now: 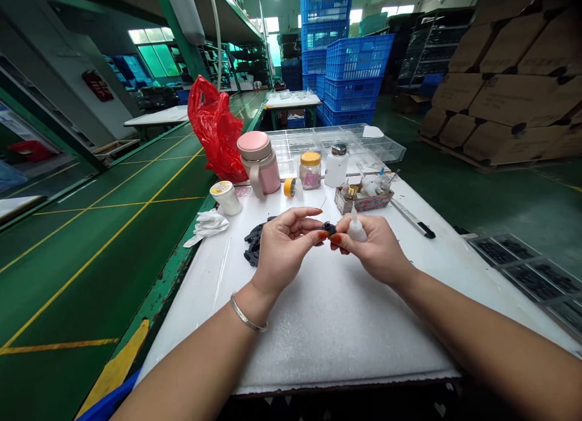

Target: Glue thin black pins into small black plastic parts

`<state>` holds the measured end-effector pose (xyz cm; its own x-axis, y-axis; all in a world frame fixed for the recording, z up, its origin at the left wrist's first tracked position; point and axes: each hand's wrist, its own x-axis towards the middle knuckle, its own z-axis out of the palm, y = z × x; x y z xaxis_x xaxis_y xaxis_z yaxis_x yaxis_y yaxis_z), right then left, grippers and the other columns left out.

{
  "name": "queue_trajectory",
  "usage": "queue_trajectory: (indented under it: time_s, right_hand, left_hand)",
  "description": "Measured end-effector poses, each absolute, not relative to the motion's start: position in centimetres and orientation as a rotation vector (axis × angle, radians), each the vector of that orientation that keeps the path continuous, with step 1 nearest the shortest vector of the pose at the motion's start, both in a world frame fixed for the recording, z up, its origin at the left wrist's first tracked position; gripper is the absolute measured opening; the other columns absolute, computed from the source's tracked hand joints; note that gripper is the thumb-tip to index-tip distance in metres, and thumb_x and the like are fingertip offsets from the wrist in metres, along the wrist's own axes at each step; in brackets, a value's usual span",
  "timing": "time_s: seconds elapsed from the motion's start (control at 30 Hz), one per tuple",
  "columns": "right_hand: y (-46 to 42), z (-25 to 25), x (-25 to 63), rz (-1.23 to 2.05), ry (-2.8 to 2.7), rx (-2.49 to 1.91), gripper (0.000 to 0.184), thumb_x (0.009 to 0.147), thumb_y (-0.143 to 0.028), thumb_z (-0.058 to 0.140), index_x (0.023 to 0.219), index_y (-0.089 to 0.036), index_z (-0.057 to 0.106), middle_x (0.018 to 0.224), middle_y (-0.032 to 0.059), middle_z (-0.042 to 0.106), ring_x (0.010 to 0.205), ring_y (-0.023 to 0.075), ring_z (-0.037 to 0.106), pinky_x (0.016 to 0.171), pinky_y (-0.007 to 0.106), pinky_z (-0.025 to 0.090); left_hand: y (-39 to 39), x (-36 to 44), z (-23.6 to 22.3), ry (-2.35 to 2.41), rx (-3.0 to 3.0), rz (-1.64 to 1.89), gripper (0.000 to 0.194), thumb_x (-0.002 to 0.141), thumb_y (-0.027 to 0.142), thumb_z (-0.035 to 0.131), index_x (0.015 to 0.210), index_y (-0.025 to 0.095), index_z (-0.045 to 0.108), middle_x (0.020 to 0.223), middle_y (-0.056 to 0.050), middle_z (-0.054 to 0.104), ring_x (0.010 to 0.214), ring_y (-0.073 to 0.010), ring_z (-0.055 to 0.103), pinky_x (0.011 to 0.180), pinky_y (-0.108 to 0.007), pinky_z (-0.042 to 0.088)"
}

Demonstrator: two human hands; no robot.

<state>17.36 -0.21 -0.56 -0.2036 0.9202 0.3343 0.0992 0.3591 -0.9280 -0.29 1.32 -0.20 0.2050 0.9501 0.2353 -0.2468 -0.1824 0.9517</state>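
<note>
My left hand and my right hand meet above the middle of the white table. Between their fingertips they pinch a small black part. My right hand also grips a small white squeeze bottle with its thin nozzle pointing up. A pile of black parts lies on the table just left of my left hand. A silver bangle sits on my left wrist.
At the back of the table stand a pink mug, a red plastic bag, a yellow-lidded jar, a white bottle, a tape roll, a small white tub and clear trays. White gloves lie at the left edge. Trays of dark parts are at right.
</note>
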Motion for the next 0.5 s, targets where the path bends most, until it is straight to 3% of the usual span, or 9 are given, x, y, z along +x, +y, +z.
queue_trajectory:
  time_s: [0.23, 0.5]
  right_hand:
    - [0.64, -1.14, 17.73, 1.579, -1.382, -0.689, 0.028, 0.08, -0.036, 0.078, 0.071, -0.017, 0.061, 0.063, -0.0014, 0.061, 0.055, 0.0094, 0.049, 0.054, 0.024, 0.036]
    - [0.84, -1.29, 17.85, 1.586, -1.377, -0.746, 0.029, 0.077, -0.038, 0.08, 0.071, -0.016, 0.062, 0.067, -0.0009, 0.062, 0.056, 0.0093, 0.049, 0.054, 0.024, 0.037]
  left_hand:
    - [1.88, -0.46, -0.67, 0.666, 1.232, 1.171, 0.041, 0.066, 0.023, 0.087, 0.103, 0.016, 0.071, 0.08, -0.005, 0.074, 0.068, -0.0153, 0.068, 0.064, -0.025, 0.056]
    - [1.79, -0.37, -0.54, 0.697, 1.291, 1.229, 0.038, 0.068, 0.022, 0.085, 0.102, 0.017, 0.072, 0.08, -0.004, 0.073, 0.071, -0.015, 0.067, 0.066, -0.025, 0.056]
